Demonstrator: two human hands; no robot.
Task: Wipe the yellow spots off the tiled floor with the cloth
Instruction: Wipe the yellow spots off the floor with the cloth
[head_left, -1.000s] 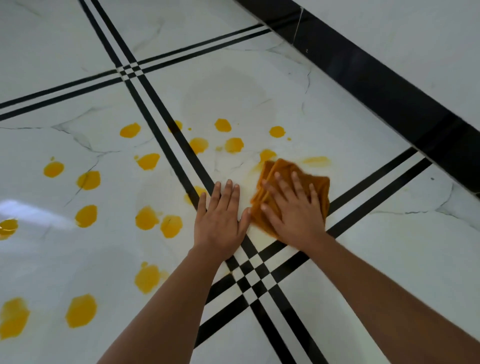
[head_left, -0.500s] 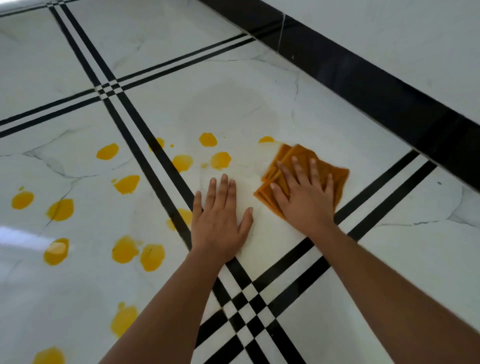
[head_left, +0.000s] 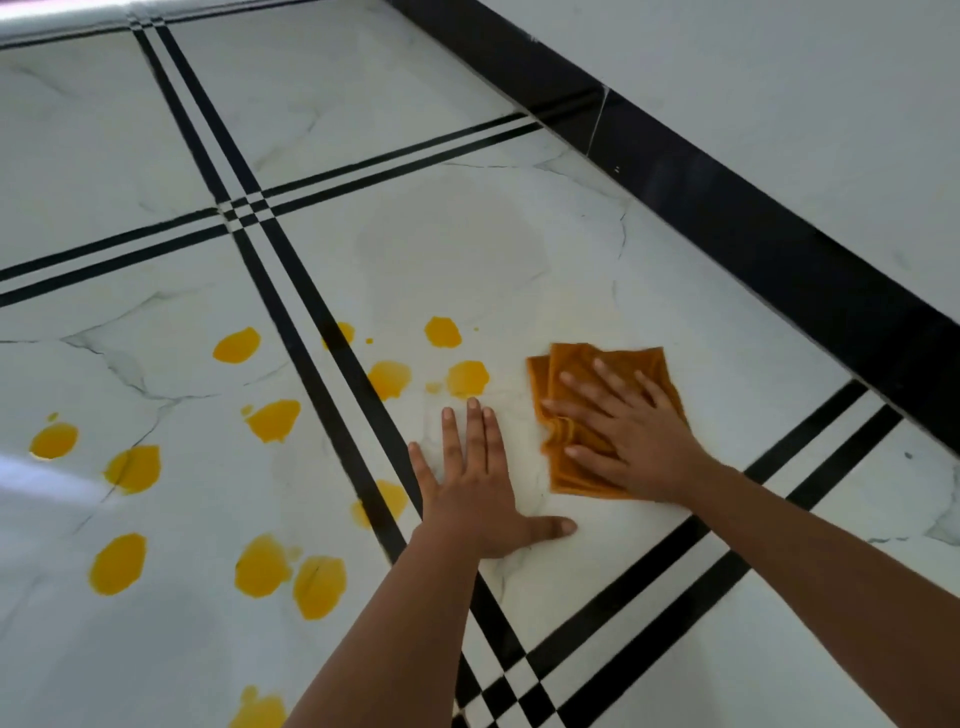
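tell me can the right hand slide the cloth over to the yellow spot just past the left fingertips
Probably yes: the right hand lies flat on the cloth, and only bare tile separates it from that yellow spot. The left hand sits nearer, out of the path.

One head-worn wide-angle view looks steeply down and forward, close over the tiled floor (head_left: 467, 249) at arm's reach.

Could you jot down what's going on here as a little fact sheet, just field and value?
Setting: white marble-look tiled floor with black stripes
Tool: folded orange cloth
Right hand: flat on the cloth, pressing it to the floor
Left hand: palm down on bare tile beside the cloth, holding nothing
Yellow spots: many unwiped, mostly left of the cloth
Nearest spot: just beyond the left fingertips
Backdrop: black skirting along a white wall
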